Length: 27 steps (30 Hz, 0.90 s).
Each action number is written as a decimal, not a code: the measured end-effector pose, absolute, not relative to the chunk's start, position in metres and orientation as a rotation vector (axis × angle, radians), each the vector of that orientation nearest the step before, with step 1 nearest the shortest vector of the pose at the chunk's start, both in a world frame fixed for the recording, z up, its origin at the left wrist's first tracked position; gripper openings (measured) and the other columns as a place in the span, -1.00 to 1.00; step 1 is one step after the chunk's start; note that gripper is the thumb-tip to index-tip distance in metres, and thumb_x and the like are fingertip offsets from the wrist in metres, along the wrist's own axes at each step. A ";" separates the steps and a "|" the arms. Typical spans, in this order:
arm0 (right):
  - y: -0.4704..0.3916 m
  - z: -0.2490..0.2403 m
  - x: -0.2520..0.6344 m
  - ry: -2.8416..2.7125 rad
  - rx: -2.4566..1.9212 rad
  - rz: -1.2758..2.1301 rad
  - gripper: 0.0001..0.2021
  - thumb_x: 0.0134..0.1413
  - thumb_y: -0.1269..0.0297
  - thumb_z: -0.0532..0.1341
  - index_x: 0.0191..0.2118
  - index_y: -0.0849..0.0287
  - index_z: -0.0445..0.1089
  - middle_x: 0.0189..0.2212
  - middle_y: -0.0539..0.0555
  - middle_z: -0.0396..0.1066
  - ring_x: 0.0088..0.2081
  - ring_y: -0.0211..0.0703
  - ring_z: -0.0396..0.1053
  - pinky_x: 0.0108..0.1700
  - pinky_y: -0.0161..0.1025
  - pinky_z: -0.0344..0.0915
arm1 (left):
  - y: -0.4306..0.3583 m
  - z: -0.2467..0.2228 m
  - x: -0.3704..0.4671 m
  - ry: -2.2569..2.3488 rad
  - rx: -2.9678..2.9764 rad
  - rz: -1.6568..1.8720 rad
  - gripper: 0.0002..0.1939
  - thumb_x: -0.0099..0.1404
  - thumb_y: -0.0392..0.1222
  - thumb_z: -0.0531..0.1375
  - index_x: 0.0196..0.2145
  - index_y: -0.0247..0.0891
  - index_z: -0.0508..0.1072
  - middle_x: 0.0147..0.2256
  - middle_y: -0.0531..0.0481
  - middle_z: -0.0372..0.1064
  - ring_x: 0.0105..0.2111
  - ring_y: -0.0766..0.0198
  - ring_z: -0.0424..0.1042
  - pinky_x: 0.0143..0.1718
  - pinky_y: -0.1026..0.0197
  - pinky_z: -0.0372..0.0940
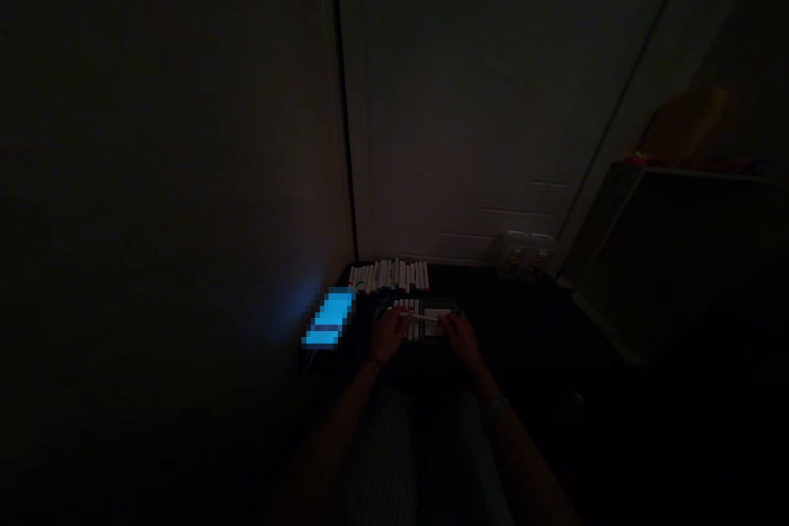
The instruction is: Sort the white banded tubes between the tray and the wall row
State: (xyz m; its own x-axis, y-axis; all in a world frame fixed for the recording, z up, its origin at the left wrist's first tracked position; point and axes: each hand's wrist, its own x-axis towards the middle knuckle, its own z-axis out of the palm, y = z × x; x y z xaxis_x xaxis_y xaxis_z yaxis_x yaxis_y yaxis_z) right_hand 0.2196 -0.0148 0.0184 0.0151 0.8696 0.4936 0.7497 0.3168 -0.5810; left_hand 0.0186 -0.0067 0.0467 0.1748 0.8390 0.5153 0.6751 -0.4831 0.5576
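Note:
A white marker lies crosswise between my two hands, one end in each. My left hand has its fingers closed on the left end, and my right hand pinches the right end. Below the marker is a dark case; several white markers stand side by side in its left part, and a pale flat piece shows in its right part. Behind the case runs a row of white markers with coloured ends. The scene is very dark, so fingertip details are hard to see.
A glowing blue screen, blurred into blocks, stands at the left. Two clear plastic containers stand by the wall at the back right. The dark table meets a pale wall. A shelf-like frame is on the right.

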 end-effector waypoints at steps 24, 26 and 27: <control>-0.019 0.025 0.218 -1.770 -1.443 0.200 -0.69 0.12 0.09 -0.06 -0.29 0.14 0.33 -0.36 0.05 0.36 -0.31 -0.24 0.28 -0.26 -0.35 0.10 | -0.006 0.044 0.019 1.590 2.223 1.092 -0.72 0.23 -0.05 -0.09 -0.35 -0.19 0.34 -0.41 0.04 0.36 -0.41 0.32 0.33 -0.37 0.29 0.15; -0.019 0.025 0.218 -1.756 -1.431 0.206 -0.68 0.13 0.09 -0.08 -0.29 0.14 0.32 -0.37 0.04 0.36 -0.32 -0.25 0.28 -0.27 -0.35 0.11 | -0.006 0.044 0.019 1.588 2.241 1.087 -0.72 0.22 -0.03 -0.08 -0.36 -0.19 0.35 -0.41 0.04 0.36 -0.41 0.32 0.33 -0.36 0.29 0.14; -0.018 0.024 0.218 -1.753 -1.427 0.204 -0.68 0.13 0.09 -0.08 -0.30 0.14 0.32 -0.37 0.04 0.36 -0.33 -0.25 0.28 -0.28 -0.36 0.11 | -0.006 0.044 0.020 1.589 2.244 1.089 -0.72 0.22 -0.03 -0.07 -0.36 -0.19 0.35 -0.41 0.04 0.36 -0.40 0.32 0.33 -0.36 0.29 0.14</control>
